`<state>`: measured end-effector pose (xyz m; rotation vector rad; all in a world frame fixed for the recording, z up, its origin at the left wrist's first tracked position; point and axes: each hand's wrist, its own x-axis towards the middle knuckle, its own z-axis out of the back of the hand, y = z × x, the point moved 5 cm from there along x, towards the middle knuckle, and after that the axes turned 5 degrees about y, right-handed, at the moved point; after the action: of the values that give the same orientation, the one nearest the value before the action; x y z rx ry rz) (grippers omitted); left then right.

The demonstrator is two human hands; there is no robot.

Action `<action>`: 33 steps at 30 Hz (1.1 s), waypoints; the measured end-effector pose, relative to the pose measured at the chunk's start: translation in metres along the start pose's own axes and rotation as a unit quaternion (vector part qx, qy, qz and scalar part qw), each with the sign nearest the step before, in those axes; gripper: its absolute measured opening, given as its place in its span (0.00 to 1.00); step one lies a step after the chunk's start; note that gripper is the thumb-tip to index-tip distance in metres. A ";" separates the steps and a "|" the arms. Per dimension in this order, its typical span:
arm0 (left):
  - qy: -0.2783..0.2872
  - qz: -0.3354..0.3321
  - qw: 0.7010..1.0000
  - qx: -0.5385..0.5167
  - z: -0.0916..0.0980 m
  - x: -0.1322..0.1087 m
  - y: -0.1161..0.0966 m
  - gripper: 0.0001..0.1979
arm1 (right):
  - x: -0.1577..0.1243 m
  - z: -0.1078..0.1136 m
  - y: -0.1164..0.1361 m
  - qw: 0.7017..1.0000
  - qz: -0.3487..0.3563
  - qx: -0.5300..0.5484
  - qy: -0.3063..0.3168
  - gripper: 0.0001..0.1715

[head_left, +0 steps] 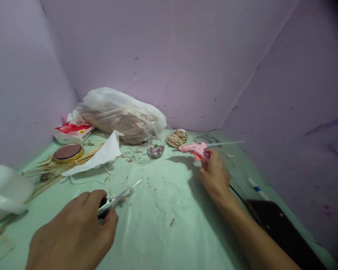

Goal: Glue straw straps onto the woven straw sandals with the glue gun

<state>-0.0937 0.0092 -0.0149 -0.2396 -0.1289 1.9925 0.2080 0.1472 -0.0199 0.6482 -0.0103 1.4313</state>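
My left hand [73,234] is low at the front left, fingers closed around the dark handles of a pair of scissors [121,197] whose blades point up and to the right over the pale green cloth [163,210]. My right hand [215,176] reaches out at the right and grips the handle of a pink glue gun [194,149]. The gun's nozzle points left and a clear glue stick [228,143] juts from its back. A black cord runs from under this hand toward the right.
A clear cup of coloured bits [155,148], a twine ball [177,138] and a stuffed plastic bag [121,116] lie at the back. A white paper [101,155], dry straw [45,174], a gold-rimmed lid [67,152] and a white container [2,191] are left. A dark object [281,228] sits at right.
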 end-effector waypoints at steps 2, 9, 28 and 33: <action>0.027 0.005 0.999 0.046 0.003 -0.004 -0.010 0.11 | -0.001 -0.008 -0.003 1.000 0.001 0.001 0.010 0.21; -0.011 -0.060 0.997 0.045 0.008 -0.006 -0.019 0.16 | -0.004 -0.001 0.008 0.998 0.062 0.017 0.011 0.18; -0.182 0.006 0.983 0.019 0.077 0.086 0.033 0.17 | -0.161 0.059 0.041 0.918 0.250 0.307 -0.011 0.08; -0.275 0.069 0.959 -0.008 0.121 0.065 0.048 0.21 | -0.163 0.059 0.043 0.919 0.252 0.302 -0.021 0.07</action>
<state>-0.1902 0.0499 0.0860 0.3111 -0.4939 2.1521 0.1633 -0.0254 -0.0157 1.2499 0.2575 1.9381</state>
